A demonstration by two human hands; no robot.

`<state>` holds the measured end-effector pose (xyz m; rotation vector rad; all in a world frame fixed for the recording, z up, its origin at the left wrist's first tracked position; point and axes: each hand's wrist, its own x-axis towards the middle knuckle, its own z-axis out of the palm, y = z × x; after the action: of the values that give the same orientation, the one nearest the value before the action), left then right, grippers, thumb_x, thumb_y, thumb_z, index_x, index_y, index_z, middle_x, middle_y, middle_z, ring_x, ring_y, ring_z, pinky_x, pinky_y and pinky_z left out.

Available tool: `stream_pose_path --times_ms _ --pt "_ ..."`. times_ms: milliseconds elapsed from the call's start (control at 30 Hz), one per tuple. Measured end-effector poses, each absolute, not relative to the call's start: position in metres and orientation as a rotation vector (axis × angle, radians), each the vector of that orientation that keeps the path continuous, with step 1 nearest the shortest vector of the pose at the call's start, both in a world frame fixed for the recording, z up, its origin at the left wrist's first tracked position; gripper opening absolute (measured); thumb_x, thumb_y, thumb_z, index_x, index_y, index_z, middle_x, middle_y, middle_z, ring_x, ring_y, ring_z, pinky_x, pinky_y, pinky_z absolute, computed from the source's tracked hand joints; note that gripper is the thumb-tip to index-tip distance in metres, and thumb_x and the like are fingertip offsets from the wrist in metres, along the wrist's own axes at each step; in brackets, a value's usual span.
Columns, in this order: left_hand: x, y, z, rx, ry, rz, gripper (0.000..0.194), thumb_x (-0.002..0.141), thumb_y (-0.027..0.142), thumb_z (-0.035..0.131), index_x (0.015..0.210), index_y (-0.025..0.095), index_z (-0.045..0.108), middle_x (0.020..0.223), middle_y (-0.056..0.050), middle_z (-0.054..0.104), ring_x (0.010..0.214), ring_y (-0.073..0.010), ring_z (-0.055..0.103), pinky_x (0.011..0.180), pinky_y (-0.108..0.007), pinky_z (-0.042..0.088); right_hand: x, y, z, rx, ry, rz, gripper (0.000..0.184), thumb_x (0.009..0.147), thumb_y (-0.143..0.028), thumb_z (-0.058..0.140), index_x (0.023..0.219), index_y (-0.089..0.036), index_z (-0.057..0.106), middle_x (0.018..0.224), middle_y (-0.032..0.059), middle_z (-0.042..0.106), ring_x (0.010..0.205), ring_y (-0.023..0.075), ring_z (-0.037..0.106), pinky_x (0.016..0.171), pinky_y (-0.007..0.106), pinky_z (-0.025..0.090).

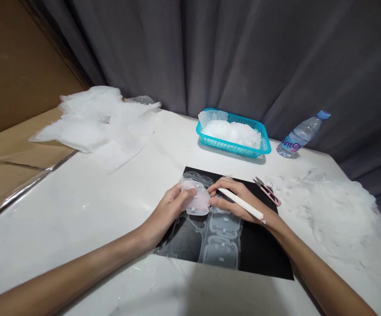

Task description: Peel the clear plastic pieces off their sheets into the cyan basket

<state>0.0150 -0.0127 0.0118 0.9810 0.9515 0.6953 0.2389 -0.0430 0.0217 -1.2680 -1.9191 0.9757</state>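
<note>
A rounded, translucent white molded piece (197, 202) is pinched in my left hand (177, 198), thumb on top. My right hand (233, 197) has its fingertips at the piece's right edge and also carries a slim white-wrapped tool (243, 204), its working tip hidden at the fingers. Beneath both hands lies a black mat (262, 250). On it rests a clear molded sheet (206, 232) with more rounded pieces (221, 252) still joined in it and an open gap at its left. Pink-handled scissors (269, 192) lie at the mat's upper right corner.
A turquoise basket (233, 149) with white pieces stands at the back. A water bottle (300, 134) leans right of it. Thin scraps (344, 215) are heaped on the right. White sheets (91, 118) pile up at back left, by cardboard (19, 153). A grey curtain (210, 52) hangs behind.
</note>
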Motion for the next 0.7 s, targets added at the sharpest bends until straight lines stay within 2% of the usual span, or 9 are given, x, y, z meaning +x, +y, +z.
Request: stream_pose_path --times_ms 133,267,367,533,700 --pt "0.015 -0.013 0.013 1.006 0.885 0.698 0.031 0.087 0.041 0.078 0.104 0.019 0.066 0.092 -0.001 0.073 0.086 -0.0191 0.068 0.078 -0.027 0.051 0.244 -0.042 0.027 -1.229 -1.963 1.073 0.022 0.088 -0.034 0.082 0.105 -0.023 0.075 0.104 0.0009 0.072 0.099 0.0179 0.066 0.094 0.029 0.047" --pt "0.018 -0.016 0.014 0.933 0.91 0.78 0.026 0.087 0.04 0.079 0.097 0.02 0.065 0.085 0.001 0.07 0.079 -0.0158 0.066 0.074 -0.024 0.052 0.248 -0.043 0.035 -1.244 -1.979 1.115 0.022 0.092 -0.031 0.079 0.112 -0.024 0.075 0.109 0.0018 0.074 0.104 0.0189 0.068 0.096 0.03 0.048" --pt "0.021 -0.016 0.017 0.853 0.903 0.816 0.025 0.085 0.038 0.081 0.094 0.018 0.068 0.086 0.0 0.072 0.082 -0.0154 0.066 0.077 -0.022 0.053 0.245 -0.044 0.033 -1.288 -1.893 1.096 0.021 0.093 -0.03 0.077 0.113 -0.023 0.074 0.115 0.0037 0.074 0.107 0.0202 0.069 0.097 0.032 0.049" --pt "0.022 -0.013 0.022 0.883 0.822 0.712 0.028 0.088 0.042 0.078 0.097 0.016 0.074 0.096 -0.005 0.077 0.094 -0.0198 0.07 0.087 -0.026 0.053 0.234 -0.051 0.022 -1.285 -1.839 0.757 0.011 0.096 -0.026 0.073 0.105 -0.02 0.072 0.101 0.005 0.07 0.092 0.0188 0.068 0.087 0.032 0.052" --pt "0.02 -0.013 0.022 0.938 0.832 0.667 0.038 0.081 0.037 0.086 0.11 0.016 0.074 0.113 -0.009 0.078 0.107 -0.0249 0.07 0.096 -0.032 0.051 0.226 -0.059 0.017 -1.196 -1.924 0.428 0.021 0.101 -0.022 0.065 0.121 -0.022 0.064 0.104 0.0073 0.064 0.097 0.0211 0.064 0.087 0.035 0.053"
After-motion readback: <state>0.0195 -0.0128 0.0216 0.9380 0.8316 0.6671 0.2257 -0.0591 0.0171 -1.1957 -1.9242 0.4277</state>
